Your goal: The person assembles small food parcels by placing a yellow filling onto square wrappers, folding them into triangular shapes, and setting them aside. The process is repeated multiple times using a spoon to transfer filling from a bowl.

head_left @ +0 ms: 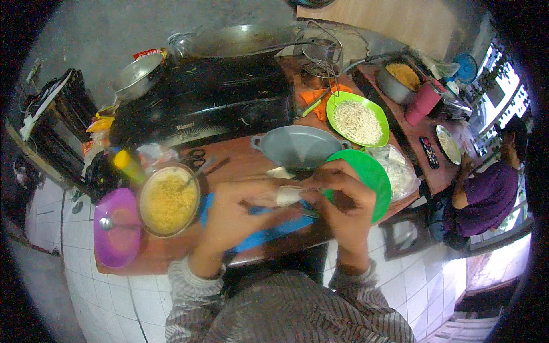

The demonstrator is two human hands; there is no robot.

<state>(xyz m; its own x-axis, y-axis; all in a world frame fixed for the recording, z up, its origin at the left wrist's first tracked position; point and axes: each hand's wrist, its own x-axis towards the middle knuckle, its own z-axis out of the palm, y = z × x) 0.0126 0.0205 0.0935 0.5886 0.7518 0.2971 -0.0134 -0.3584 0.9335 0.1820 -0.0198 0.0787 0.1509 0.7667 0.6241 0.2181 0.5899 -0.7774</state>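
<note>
Between my two hands, above a blue board (269,235), is a small pale folded wrapper (288,196), perhaps of dough. My left hand (237,214), smeared by motion, grips its left side with bent fingers. The thumb and fingertips of my right hand (346,197) pinch its right end. Another pale piece (280,173) lies just beyond my fingers. A grey two-handled pan (294,143) stands behind, and a bright green plate (377,183) sits partly hidden by my right hand. To the left is a bowl of yellow shredded food (168,200) with a spoon in it.
A pink-purple dish (117,251) with a spoon stands at the table's left edge, beside a yellow-capped bottle (127,164). Behind are a black gas stove (200,97) and a lime plate of pale strips (357,120). A person in purple (492,194) sits at right.
</note>
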